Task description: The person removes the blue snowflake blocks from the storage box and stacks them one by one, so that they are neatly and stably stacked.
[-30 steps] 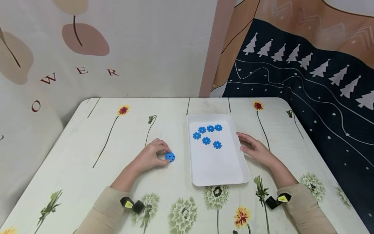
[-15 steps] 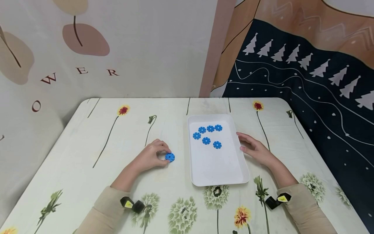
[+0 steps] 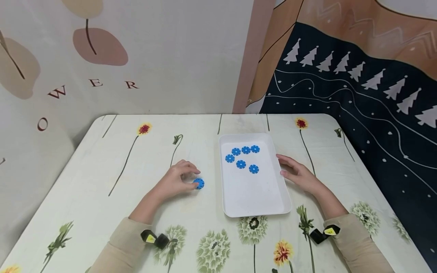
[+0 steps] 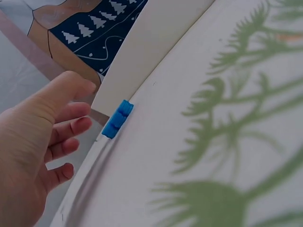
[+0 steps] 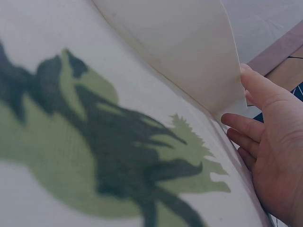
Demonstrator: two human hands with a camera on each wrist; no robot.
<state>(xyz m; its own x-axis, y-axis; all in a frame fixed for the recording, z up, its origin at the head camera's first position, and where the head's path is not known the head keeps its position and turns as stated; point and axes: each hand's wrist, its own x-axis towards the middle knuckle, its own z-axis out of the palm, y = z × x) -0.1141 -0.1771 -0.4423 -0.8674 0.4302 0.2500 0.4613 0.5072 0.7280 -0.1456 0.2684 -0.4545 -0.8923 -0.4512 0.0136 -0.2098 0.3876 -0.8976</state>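
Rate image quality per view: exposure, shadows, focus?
Head: bright, fairly even light, blue discs in the white tray clearly outlined. Left wrist: dimmer, flower print blurred, soft shadow below the blue stack. Right wrist: also dim, green print soft-edged.
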